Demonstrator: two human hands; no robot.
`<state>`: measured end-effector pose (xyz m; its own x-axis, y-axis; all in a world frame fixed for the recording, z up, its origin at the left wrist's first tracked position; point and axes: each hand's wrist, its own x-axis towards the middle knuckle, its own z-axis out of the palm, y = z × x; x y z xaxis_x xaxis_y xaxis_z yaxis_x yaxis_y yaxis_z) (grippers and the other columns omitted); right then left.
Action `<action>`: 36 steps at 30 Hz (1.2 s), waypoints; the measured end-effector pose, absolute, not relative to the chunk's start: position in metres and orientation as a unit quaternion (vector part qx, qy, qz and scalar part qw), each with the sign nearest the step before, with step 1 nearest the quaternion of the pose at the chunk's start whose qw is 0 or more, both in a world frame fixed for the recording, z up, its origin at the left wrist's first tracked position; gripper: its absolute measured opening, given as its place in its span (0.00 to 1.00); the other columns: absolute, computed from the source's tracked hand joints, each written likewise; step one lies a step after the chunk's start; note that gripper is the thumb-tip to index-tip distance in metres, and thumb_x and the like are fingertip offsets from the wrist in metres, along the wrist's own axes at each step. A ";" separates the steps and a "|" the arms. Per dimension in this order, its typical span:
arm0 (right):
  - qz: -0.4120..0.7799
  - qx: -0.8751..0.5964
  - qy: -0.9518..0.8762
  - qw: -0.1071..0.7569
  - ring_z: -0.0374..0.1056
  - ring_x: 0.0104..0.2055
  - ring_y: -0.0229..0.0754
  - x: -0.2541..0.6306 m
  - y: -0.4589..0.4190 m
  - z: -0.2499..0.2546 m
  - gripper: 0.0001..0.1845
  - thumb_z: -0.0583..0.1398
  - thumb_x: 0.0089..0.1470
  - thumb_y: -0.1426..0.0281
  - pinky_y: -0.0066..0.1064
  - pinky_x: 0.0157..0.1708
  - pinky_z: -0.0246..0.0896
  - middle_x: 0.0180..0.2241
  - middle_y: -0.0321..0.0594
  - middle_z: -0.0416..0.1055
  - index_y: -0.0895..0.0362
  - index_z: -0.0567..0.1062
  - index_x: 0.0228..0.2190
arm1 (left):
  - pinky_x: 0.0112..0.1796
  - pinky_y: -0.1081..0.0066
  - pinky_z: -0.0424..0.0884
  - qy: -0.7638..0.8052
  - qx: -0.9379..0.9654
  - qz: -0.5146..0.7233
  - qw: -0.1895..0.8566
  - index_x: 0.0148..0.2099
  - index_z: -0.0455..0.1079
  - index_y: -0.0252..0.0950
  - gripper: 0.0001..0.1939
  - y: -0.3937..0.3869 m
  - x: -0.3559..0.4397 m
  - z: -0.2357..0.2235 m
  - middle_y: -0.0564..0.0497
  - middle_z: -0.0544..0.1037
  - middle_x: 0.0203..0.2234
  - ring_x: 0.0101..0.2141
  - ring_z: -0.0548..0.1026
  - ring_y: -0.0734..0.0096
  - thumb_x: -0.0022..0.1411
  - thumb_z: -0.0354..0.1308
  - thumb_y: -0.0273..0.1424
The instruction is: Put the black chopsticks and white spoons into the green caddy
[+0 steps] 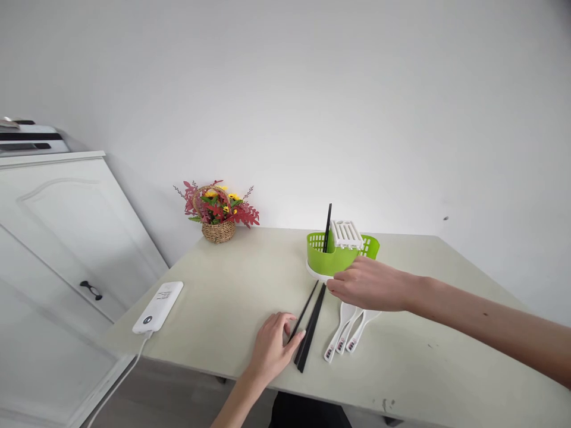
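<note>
My left hand [273, 346] is at the near side of the table, its thumb and index finger curled around the lower part of a black chopstick [306, 309]. The thumb tip reaches the bundle of black chopsticks [312, 330] lying just to the right. My right hand [363, 284] is closed, just right of the chopsticks' far ends; whatever its fingers may hold is hidden. Under and in front of it lie several white spoons [343, 333], their bowls partly covered. Behind stands a green utensil basket [322, 260] with a white slotted piece [346, 234] and a dark chopstick pair [328, 227] upright in it.
A wicker basket of artificial flowers [218, 232] stands at the table's back left. Near the left edge lies a white power bank [159, 307] with a white cable [119, 383] running off the table. A white cabinet [57, 238] stands at left; a wall borders the back.
</note>
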<state>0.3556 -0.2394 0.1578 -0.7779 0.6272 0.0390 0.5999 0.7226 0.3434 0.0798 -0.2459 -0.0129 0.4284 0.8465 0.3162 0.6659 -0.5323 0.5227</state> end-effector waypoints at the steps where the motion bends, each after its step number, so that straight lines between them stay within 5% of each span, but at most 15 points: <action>1: 0.168 0.332 0.927 0.040 0.44 0.20 0.34 0.357 -0.242 0.157 0.16 0.51 0.66 0.76 0.34 0.24 0.32 0.22 0.35 0.69 0.57 0.69 0.27 | 0.41 0.64 0.72 0.458 0.831 0.277 0.153 0.47 0.70 0.40 0.11 -0.246 0.081 -0.013 0.51 0.74 0.31 0.36 0.76 0.62 0.69 0.58 0.40; 10: 0.156 0.332 0.929 0.052 0.45 0.18 0.34 0.361 -0.253 0.149 0.15 0.52 0.65 0.77 0.35 0.24 0.30 0.21 0.35 0.69 0.56 0.69 0.27 | 0.40 0.63 0.72 0.468 0.837 0.259 0.112 0.48 0.68 0.40 0.13 -0.246 0.080 -0.017 0.50 0.75 0.32 0.36 0.76 0.62 0.72 0.52 0.43; 20: 0.133 0.341 0.929 0.061 0.48 0.18 0.34 0.365 -0.250 0.140 0.15 0.52 0.63 0.78 0.35 0.25 0.31 0.21 0.36 0.68 0.56 0.68 0.25 | 0.42 0.62 0.73 0.524 0.828 0.168 0.104 0.41 0.70 0.37 0.07 -0.233 0.088 -0.002 0.43 0.78 0.39 0.40 0.78 0.58 0.67 0.59 0.35; 24: 0.135 0.340 0.928 0.066 0.44 0.17 0.34 0.360 -0.248 0.141 0.14 0.52 0.60 0.81 0.35 0.24 0.30 0.20 0.35 0.66 0.56 0.67 0.25 | 0.39 0.62 0.72 0.518 0.841 0.140 0.066 0.36 0.71 0.36 0.01 -0.224 0.103 -0.001 0.43 0.78 0.35 0.37 0.78 0.57 0.63 0.60 0.26; 31: 0.138 0.336 0.929 0.077 0.46 0.18 0.35 0.358 -0.248 0.141 0.15 0.52 0.63 0.78 0.35 0.24 0.30 0.21 0.35 0.69 0.56 0.69 0.26 | 0.32 0.64 0.69 0.515 0.844 0.135 0.070 0.23 0.65 0.38 0.16 -0.213 0.111 -0.004 0.48 0.69 0.20 0.27 0.75 0.59 0.62 0.61 0.29; 36: 0.121 0.353 0.924 0.082 0.52 0.18 0.35 0.360 -0.247 0.134 0.17 0.51 0.66 0.75 0.35 0.24 0.31 0.22 0.36 0.71 0.56 0.70 0.26 | 0.35 0.61 0.70 0.518 0.841 0.128 0.095 0.22 0.64 0.38 0.16 -0.206 0.103 -0.002 0.48 0.68 0.19 0.26 0.75 0.57 0.62 0.61 0.29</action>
<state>0.3604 -0.2470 0.1339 -0.7376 0.6721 -0.0655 0.6324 0.7215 0.2821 0.1034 -0.2061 -0.0022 0.4313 0.8948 0.1155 0.8461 -0.4456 0.2926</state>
